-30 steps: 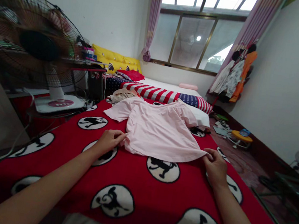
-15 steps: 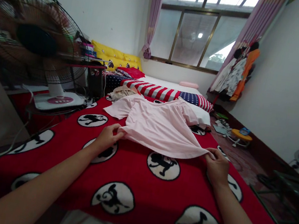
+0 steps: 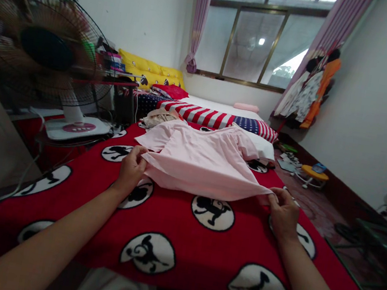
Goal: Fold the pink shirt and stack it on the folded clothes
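Note:
A pale pink short-sleeved T-shirt (image 3: 203, 154) lies spread on a red blanket (image 3: 194, 253) printed with black monkey figures in white circles. Its collar points away from me and its hem is towards me. My left hand (image 3: 132, 168) pinches the hem's left corner, slightly raised off the blanket. At the right corner, my right hand (image 3: 283, 212) grips the hem between thumb and fingers. The hem edge is stretched between both hands and lifted, with cloth hanging below it.
A crumpled beige cloth (image 3: 161, 118) lies beyond the left sleeve. An electric fan (image 3: 49, 48) stands on the left. Behind is a bed with a striped, starred cover (image 3: 201, 116). A yellow stool (image 3: 315, 173) sits on the floor at right, near hanging clothes (image 3: 307, 99).
My left hand has moved left and up with its corner. The hem has been lifted and folded slightly back, pulled tauter between the hands. My right hand has barely shifted.

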A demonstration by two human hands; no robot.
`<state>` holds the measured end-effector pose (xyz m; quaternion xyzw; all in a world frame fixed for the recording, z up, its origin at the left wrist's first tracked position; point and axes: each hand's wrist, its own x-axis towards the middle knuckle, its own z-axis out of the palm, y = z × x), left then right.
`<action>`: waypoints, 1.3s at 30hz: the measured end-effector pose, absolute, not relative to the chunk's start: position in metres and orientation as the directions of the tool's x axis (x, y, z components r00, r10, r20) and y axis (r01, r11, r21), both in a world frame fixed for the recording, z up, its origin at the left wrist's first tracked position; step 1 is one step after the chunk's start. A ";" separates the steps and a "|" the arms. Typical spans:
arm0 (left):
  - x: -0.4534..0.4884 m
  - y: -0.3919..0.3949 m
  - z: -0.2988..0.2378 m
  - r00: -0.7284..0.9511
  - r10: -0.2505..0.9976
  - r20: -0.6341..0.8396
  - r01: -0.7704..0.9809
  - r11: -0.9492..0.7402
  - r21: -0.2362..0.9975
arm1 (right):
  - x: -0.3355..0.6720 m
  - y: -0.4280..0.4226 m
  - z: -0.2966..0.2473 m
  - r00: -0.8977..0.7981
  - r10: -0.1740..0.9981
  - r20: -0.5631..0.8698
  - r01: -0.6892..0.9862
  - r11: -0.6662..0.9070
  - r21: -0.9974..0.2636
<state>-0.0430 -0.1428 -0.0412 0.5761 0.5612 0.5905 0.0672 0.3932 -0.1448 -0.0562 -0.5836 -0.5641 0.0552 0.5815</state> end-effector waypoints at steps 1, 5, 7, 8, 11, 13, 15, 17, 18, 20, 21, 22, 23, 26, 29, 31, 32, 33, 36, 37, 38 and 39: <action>-0.043 -0.144 -0.040 -0.322 0.716 0.620 0.605 -0.347 0.716 | 0.392 -0.146 -0.056 0.359 0.719 0.594 0.591 0.317 -0.742; -0.045 -0.145 -0.038 -0.295 0.731 0.615 0.673 -0.298 0.677 | 0.394 -0.145 -0.056 0.394 0.652 0.648 0.641 0.310 -0.702; -0.048 -0.144 -0.039 -0.252 0.746 0.617 0.705 -0.295 0.645 | 0.397 -0.144 -0.057 0.382 0.598 0.705 0.706 0.303 -0.640; -0.049 -0.143 -0.039 -0.209 0.749 0.628 0.728 -0.309 0.611 | 0.399 -0.143 -0.058 0.367 0.577 0.729 0.735 0.300 -0.608; -0.056 -0.143 -0.039 -0.065 0.729 0.682 0.797 -0.373 0.474 | 0.404 -0.141 -0.061 0.336 0.549 0.765 0.779 0.295 -0.553; -0.059 -0.144 -0.038 -0.051 0.701 0.711 0.830 -0.366 0.421 | 0.406 -0.139 -0.063 0.330 0.546 0.770 0.791 0.286 -0.541; -0.063 -0.144 -0.038 -0.150 0.680 0.717 0.832 -0.306 0.464 | 0.409 -0.138 -0.065 0.333 0.547 0.768 0.799 0.269 -0.538; -0.066 -0.144 -0.038 -0.286 0.661 0.693 0.783 -0.256 0.567 | 0.411 -0.136 -0.066 0.344 0.542 0.767 0.802 0.255 -0.540; -0.067 -0.143 -0.039 -0.345 0.653 0.674 0.745 -0.246 0.620 | 0.412 -0.136 -0.066 0.355 0.539 0.764 0.800 0.248 -0.547; -0.070 -0.140 -0.041 -0.423 0.648 0.634 0.663 -0.256 0.704 | 0.415 -0.135 -0.067 0.387 0.539 0.748 0.789 0.227 -0.571; -0.072 -0.138 -0.042 -0.453 0.644 0.616 0.624 -0.265 0.735 | 0.415 -0.135 -0.067 0.404 0.541 0.738 0.780 0.217 -0.587; -0.074 -0.136 -0.043 -0.482 0.642 0.596 0.586 -0.270 0.764 | 0.416 -0.135 -0.068 0.419 0.545 0.726 0.770 0.211 -0.602; -0.076 -0.134 -0.044 -0.512 0.639 0.573 0.549 -0.270 0.791 | 0.417 -0.135 -0.068 0.435 0.549 0.714 0.756 0.208 -0.621; -0.080 -0.130 -0.049 -0.573 0.660 0.485 0.457 -0.235 0.858 | 0.416 -0.137 -0.066 0.496 0.586 0.641 0.688 0.186 -0.702; -0.082 -0.127 -0.052 -0.542 0.695 0.473 0.466 -0.219 0.857 | 0.411 -0.141 -0.062 0.479 0.692 0.540 0.634 0.152 -0.758; -0.082 -0.127 -0.053 -0.501 0.691 0.521 0.521 -0.240 0.819 | 0.407 -0.144 -0.057 0.408 0.751 0.519 0.627 0.182 -0.757; -0.082 -0.127 -0.053 -0.487 0.685 0.542 0.542 -0.250 0.803 | 0.405 -0.145 -0.055 0.380 0.763 0.523 0.620 0.210 -0.756; -0.082 -0.127 -0.053 -0.480 0.681 0.552 0.552 -0.254 0.794 | 0.402 -0.147 -0.053 0.364 0.769 0.526 0.607 0.232 -0.760; -0.080 -0.128 -0.052 -0.480 0.681 0.553 0.564 -0.244 0.789 | 0.396 -0.150 -0.051 0.380 0.797 0.469 0.535 0.223 -0.815; -0.080 -0.128 -0.052 -0.479 0.684 0.550 0.564 -0.241 0.790 | 0.395 -0.150 -0.052 0.379 0.819 0.430 0.518 0.198 -0.832; -0.079 -0.129 -0.051 -0.476 0.688 0.547 0.561 -0.241 0.792 | 0.395 -0.150 -0.053 0.370 0.841 0.394 0.512 0.169 -0.842; -0.079 -0.129 -0.051 -0.475 0.692 0.544 0.556 -0.243 0.795 | 0.395 -0.149 -0.055 0.354 0.860 0.368 0.517 0.148 -0.843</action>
